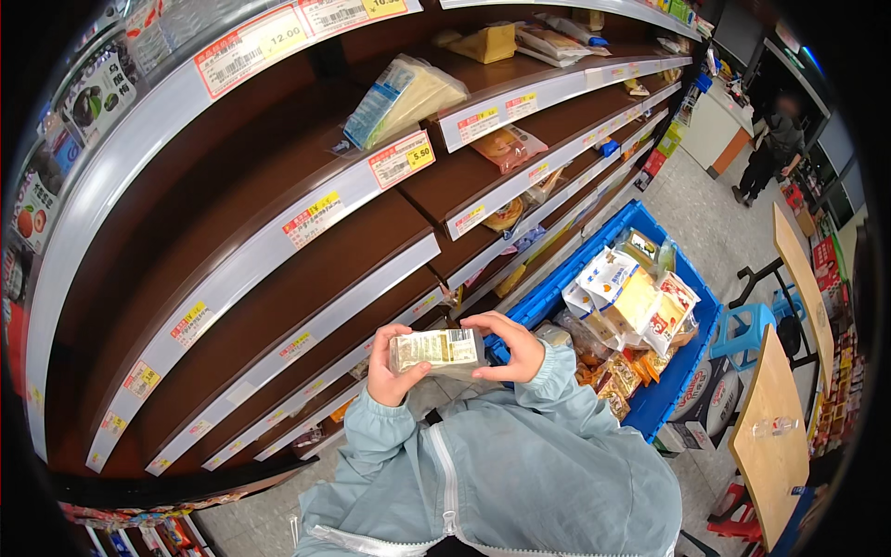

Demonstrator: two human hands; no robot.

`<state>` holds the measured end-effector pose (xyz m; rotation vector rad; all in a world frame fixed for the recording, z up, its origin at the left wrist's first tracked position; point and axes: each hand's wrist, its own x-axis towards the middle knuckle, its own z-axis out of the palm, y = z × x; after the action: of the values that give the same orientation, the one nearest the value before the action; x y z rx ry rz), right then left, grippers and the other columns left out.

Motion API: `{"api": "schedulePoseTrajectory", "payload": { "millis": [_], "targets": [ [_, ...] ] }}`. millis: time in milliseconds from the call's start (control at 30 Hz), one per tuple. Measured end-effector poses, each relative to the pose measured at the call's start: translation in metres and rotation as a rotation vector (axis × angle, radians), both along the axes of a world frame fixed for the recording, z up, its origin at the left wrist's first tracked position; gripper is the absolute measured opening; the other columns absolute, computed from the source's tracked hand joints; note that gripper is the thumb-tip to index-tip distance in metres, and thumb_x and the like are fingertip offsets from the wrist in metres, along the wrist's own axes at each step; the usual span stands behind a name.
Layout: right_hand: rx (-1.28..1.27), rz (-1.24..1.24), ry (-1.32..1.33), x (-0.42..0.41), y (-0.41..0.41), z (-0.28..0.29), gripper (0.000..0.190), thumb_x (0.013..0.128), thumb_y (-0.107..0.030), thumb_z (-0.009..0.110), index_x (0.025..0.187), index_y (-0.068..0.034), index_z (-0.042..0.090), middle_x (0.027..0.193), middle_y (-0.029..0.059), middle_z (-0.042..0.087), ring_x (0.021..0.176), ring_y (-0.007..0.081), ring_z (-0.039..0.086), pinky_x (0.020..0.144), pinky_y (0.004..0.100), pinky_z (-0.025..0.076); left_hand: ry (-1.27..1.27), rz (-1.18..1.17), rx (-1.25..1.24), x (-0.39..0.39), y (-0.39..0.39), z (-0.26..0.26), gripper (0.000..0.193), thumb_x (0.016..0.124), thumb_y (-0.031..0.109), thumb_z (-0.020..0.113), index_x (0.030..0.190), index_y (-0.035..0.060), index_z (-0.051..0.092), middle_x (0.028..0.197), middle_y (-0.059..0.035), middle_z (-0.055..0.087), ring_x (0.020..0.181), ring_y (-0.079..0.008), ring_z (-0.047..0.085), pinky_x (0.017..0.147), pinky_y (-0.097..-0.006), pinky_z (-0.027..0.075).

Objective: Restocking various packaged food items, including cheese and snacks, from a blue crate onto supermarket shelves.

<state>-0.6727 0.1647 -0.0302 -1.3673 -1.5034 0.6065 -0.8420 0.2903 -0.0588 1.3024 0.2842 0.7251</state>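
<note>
Between both hands I hold a clear plastic food package (437,350) with a printed label and a barcode facing up. My left hand (391,369) grips its left end, thumb along the front edge. At its right end, my right hand (511,351) has its fingers curved around the corner. Just right of my hands stands a blue plastic crate (669,411), which holds several bagged breads (630,292) and small orange-wrapped snacks (619,379). In front of me rise brown store shelves (292,278) with price-tag strips.
A wrapped bread loaf (407,101) leans on an upper shelf, and a pink-wrapped package (509,147) lies lower. Wooden tabletops (773,438) and a blue plastic stool (743,335) are at the right. A person (773,150) stands in the aisle near a white counter (717,129).
</note>
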Motion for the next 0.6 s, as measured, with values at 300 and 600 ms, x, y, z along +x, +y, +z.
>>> {"api": "schedulePoseTrajectory", "payload": {
  "millis": [300, 600],
  "targets": [
    [-0.011, -0.003, 0.001, 0.0035, 0.0005, -0.0030, 0.061, 0.059, -0.018, 0.068, 0.110, 0.000, 0.040, 0.100, 0.0121, 0.045, 0.090, 0.0212, 0.046, 0.075, 0.0283, 0.038, -0.005, 0.027, -0.028, 0.0015, 0.0006, -0.0010, 0.044, 0.062, 0.004, 0.063, 0.098, 0.0048, 0.037, 0.089, -0.0045, 0.047, 0.083, -0.0115, 0.047, 0.074, -0.0240, 0.037],
    [-0.024, -0.078, -0.011, 0.0033, 0.0001, -0.0065, 0.059, 0.061, -0.019, 0.067, 0.111, -0.002, 0.040, 0.102, 0.0113, 0.046, 0.089, 0.0202, 0.047, 0.070, 0.0266, 0.040, -0.026, 0.061, -0.075, 0.0051, -0.0006, -0.0054, 0.042, 0.062, 0.004, 0.062, 0.097, 0.0049, 0.038, 0.086, -0.0038, 0.047, 0.080, -0.0104, 0.047, 0.071, -0.0229, 0.038]
  ]
}}
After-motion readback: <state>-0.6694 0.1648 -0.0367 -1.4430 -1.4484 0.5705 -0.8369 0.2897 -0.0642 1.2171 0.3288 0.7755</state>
